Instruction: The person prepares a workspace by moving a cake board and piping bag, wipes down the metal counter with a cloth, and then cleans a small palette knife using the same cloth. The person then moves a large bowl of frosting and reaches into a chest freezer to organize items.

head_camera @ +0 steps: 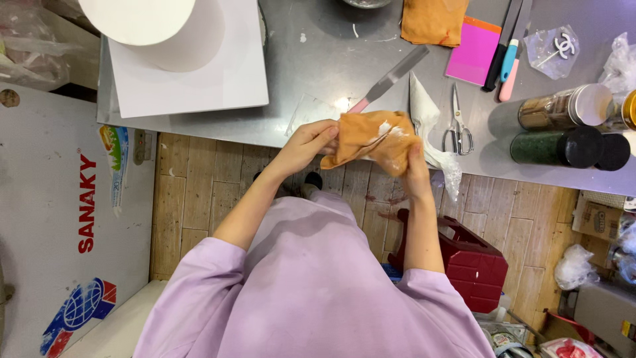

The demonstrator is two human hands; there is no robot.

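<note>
Both my hands hold an orange cloth (371, 142) smeared with white cream, just in front of the steel table's (318, 73) near edge. My left hand (311, 141) pinches the cloth's left edge. My right hand (414, 166) grips it from below on the right. A white piping bag (430, 122) lies on the table right behind the cloth, and a long palette knife (391, 79) with a pink handle lies beyond it.
A white round cake (152, 26) stands on a white board (192, 79) at the left. Scissors (457, 126), a second orange cloth (430, 20), a pink card (474, 50), knives (507, 46) and dark jars (563, 132) lie to the right. A red stool (470, 265) sits on the floor.
</note>
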